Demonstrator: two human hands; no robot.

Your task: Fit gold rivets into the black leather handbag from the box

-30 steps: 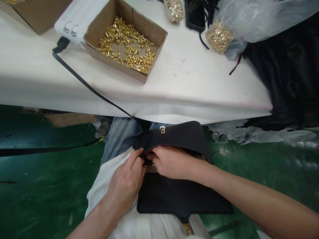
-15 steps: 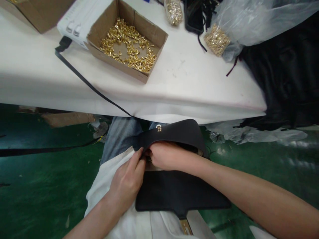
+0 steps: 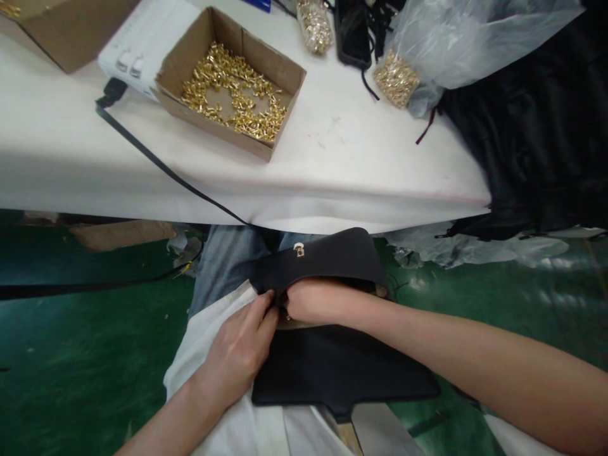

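A black bag (image 3: 332, 253) with a small gold clasp (image 3: 299, 249) on its front rests on my lap, its flap (image 3: 342, 367) folded out towards me. My left hand (image 3: 247, 335) pinches the bag's left edge between thumb and fingers. My right hand (image 3: 313, 303) reaches into the bag's opening beside the left fingertips; its fingers are curled and partly hidden inside, and what they hold cannot be made out. A small gold piece (image 3: 287, 315) shows just below the right fingers.
On the white table (image 3: 342, 152) are a cardboard box (image 3: 223, 130) of gold fittings, bagged gold parts (image 3: 396, 79), a black phone-like object (image 3: 352, 35) and black material (image 3: 532, 126). A black strap (image 3: 166, 168) runs from table to lap.
The whole view has shifted slightly, moving the table items left. Both hands keep their places at the bag's left edge, and the bag's front sits slightly differently around my right hand.
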